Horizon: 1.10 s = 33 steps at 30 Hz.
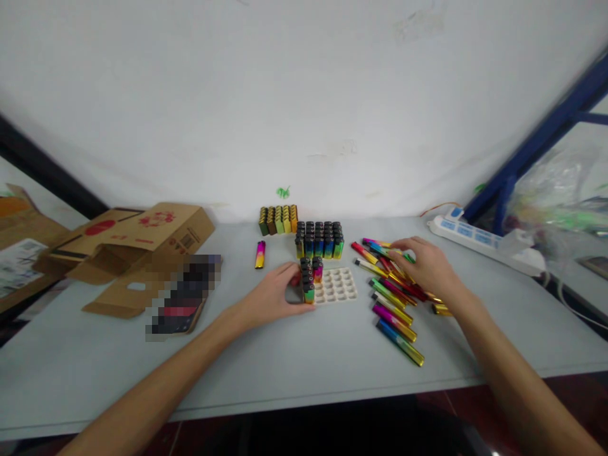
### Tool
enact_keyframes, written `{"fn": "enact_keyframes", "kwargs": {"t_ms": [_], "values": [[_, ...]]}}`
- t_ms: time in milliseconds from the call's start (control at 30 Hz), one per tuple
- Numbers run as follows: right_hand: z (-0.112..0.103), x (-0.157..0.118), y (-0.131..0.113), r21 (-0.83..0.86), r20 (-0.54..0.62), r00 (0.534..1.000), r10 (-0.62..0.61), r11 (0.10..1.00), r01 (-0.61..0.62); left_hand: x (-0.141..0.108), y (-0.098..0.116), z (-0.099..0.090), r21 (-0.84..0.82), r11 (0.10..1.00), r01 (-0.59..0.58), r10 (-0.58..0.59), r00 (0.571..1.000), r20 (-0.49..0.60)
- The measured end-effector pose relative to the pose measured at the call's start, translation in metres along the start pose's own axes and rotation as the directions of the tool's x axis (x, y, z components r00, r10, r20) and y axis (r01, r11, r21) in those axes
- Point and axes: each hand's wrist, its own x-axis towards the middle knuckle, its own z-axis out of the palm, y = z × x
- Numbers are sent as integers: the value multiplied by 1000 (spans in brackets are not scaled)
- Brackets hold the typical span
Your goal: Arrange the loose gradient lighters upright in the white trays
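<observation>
My left hand [268,294] curves round the left end of a white plastic tray [349,286] with rows of small pockets, its thumb in front and fingers behind. A column of lighters [308,292] with black tops stands upright at that end, and a pink one [318,271] stands beside it. My right hand [424,263] reaches over a loose pile of shiny coloured lighters [389,292] on the right. Its fingers are closed on a lighter with a green end [409,256], partly hidden by the hand.
Behind the tray stands a block of upright lighters [319,244], with another gold-topped block [278,220] to its left. One pink-and-yellow lighter [260,254] lies alone. An opened cardboard box [175,234] and a blurred phone [187,297] are left; a power strip [484,240] lies right.
</observation>
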Motion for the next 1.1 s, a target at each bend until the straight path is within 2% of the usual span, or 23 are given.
{"fn": "enact_keyframes", "kwargs": {"t_ms": [100, 200, 300, 400, 533, 633, 700, 767, 833, 900, 1100], "values": [[-5, 29, -8, 6, 99, 991, -87, 996, 87, 0, 1, 0, -4, 1000, 7, -7, 1000, 3], [-2, 51, -18, -6, 188, 976, -114, 993, 117, 0, 1, 0, 1, 1000, 11, -11, 1000, 5], [13, 61, -26, -88, 246, 959, -142, 982, 168, -1, 2, 0, 4, 1000, 22, -22, 1000, 17], [33, 62, -29, -137, 225, 963, -147, 974, 181, -1, 2, -1, 6, 1000, 26, -26, 999, 24], [41, 58, -31, 24, 218, 953, -212, 977, 212, 0, 3, -1, 27, 999, 30, -31, 999, 31], [31, 53, -38, 250, 116, 979, -168, 959, 135, 0, 4, -1, 23, 999, 28, -29, 999, 33], [23, 48, -45, 497, 70, 994, -86, 867, 41, 0, 3, -1, 16, 1000, 23, -23, 999, 33], [18, 43, -52, 752, 90, 995, -50, 658, -35, -1, 3, 0, 17, 1000, 21, -22, 999, 31], [17, 39, -59, 894, 138, 988, -73, 439, -92, 0, 2, 1, 19, 1000, 20, -20, 999, 25], [18, 34, -66, 939, 182, 979, -86, 312, -147, 0, 2, 1, 20, 1000, 18, -18, 1000, 17], [23, 28, -89, 950, 295, 956, 4, 107, -293, 0, 2, 2, 24, 999, 22, -22, 1000, -5]]}}
